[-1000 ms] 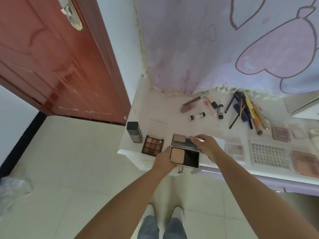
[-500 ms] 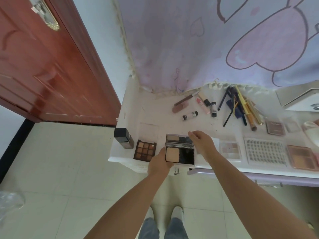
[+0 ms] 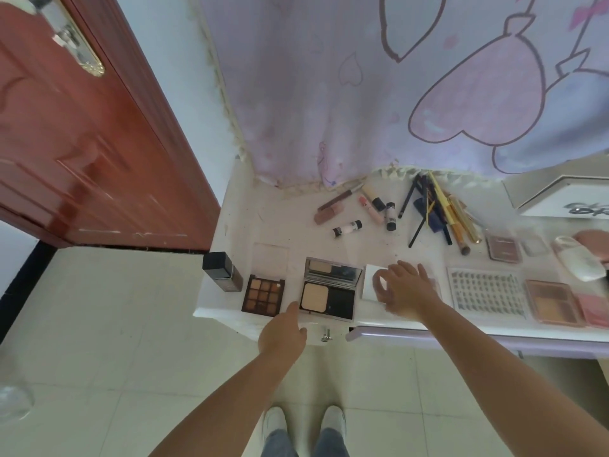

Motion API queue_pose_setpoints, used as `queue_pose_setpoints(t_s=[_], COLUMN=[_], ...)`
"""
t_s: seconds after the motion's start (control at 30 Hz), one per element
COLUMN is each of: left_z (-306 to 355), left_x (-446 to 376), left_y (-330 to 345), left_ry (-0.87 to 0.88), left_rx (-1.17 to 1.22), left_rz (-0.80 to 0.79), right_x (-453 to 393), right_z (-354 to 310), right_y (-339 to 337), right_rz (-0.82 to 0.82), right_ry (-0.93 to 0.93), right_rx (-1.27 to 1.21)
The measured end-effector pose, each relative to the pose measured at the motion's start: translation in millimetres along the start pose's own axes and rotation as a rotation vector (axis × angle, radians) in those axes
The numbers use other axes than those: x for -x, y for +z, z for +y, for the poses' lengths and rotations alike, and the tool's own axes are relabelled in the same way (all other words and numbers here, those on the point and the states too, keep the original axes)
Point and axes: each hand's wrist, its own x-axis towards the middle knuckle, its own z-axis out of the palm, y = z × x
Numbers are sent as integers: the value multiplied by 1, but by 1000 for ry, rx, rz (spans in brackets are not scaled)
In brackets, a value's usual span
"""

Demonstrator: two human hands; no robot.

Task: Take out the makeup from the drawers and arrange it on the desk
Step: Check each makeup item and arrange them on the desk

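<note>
Head view: right hand [image 3: 403,291] over a mostly hidden palette [image 3: 434,285]

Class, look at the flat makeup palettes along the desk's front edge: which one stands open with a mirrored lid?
The powder compact, between the nine-pan brown palette and the right hand. Its mirrored lid is raised; the others lie flat.

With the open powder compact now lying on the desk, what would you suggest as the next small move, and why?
Probably draw both hands back toward the drawers for another item. The powder compact lies open and flat beside the eyeshadow palette, the left hand only touches its near corner, and the right hand hovers holding nothing, so this placement looks finished.
</note>
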Motion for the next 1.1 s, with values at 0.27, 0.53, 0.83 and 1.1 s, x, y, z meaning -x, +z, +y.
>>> queue_pose_setpoints(t_s=[0.27,0.53,0.83,1.1], left_z=[28,114,148,141], left_x=[11,34,69,87], left_y=[-45,-157,-240,-270], left_ry=[242,413,530,727], left_rx=[34,865,1286,1383], left_rz=[-6,-506,-245,-222], right_x=[52,130,151,150], right_z=[2,-14,-36,-58], right_y=[-25,-144,-234,-254], right_rz=[200,243,680,739], right_ry=[-87,-309,-402,-521], right_rx=[-260,-756,-1201,-1548])
